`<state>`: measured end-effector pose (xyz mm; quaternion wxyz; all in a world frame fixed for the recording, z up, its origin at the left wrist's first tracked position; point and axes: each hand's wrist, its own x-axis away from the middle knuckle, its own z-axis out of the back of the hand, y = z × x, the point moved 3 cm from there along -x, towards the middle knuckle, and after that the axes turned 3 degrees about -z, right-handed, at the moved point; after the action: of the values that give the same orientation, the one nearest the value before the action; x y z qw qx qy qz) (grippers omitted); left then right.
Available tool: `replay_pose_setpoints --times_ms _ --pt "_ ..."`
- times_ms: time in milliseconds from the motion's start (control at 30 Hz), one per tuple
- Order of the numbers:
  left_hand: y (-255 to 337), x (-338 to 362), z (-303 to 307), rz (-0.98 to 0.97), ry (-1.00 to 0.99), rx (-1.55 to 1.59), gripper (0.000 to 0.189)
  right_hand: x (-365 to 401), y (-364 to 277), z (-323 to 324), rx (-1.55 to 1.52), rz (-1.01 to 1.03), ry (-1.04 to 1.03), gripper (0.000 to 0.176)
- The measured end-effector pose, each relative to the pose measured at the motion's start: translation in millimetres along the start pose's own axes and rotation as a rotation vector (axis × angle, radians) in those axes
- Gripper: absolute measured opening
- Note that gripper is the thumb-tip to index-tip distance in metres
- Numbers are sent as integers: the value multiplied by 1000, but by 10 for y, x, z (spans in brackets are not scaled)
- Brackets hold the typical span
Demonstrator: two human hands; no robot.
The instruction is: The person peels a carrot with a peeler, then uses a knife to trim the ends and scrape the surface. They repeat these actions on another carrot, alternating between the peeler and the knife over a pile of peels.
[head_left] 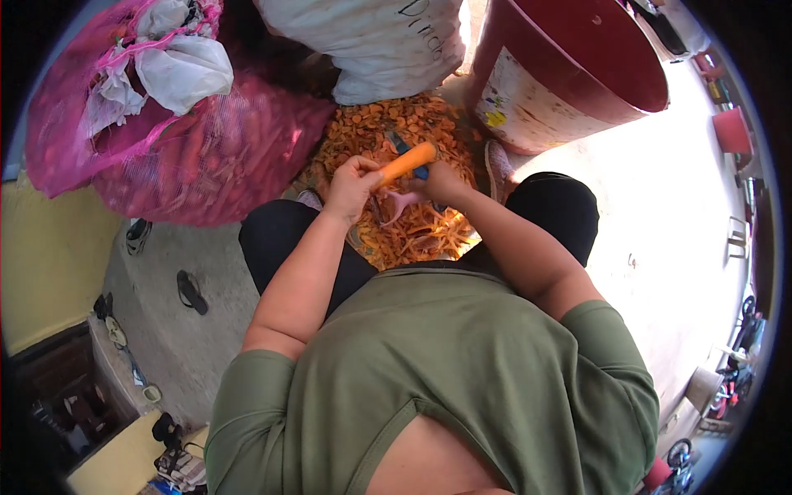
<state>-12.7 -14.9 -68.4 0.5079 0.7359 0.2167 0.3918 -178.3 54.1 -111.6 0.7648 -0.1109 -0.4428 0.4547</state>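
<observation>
Left hand (351, 188) holds carrot (407, 164) near handwritten white sack (375, 51).

Handwritten dark letters slant down the white sack (371, 49). The first is a capital D, seemingly followed by "in"; the ending is too unclear to read. The pale, stained label (540, 101) on the dark red bucket (582, 54) carries yellow and blue print, with no words that can be read.

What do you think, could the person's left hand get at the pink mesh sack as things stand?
Probably yes: nothing seems to stand between the left hand and the pink mesh sack, though that hand holds a carrot.
</observation>
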Motion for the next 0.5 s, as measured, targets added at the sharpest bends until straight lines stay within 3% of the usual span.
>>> replay_pose_setpoints --times_ms 33,167,267,300,400,500 --pt "-21 21 19 35 -23 -140 25 39 -63 68 63 17 99 52" --pt "19 119 -77 48 -223 -319 37 274 -288 99 305 186 151 48" --pt "-24 119 -116 94 -166 -534 40 325 -369 -5 329 235 162 44" --pt "-25 103 -120 22 -153 -519 43 296 -344 -23 315 230 145 44" --pt "-30 72 -83 74 -205 -388 45 263 -253 54 302 238 138 40" --pt "-180 -30 53 73 -89 -464 46 311 -221 184 291 165 118 36"
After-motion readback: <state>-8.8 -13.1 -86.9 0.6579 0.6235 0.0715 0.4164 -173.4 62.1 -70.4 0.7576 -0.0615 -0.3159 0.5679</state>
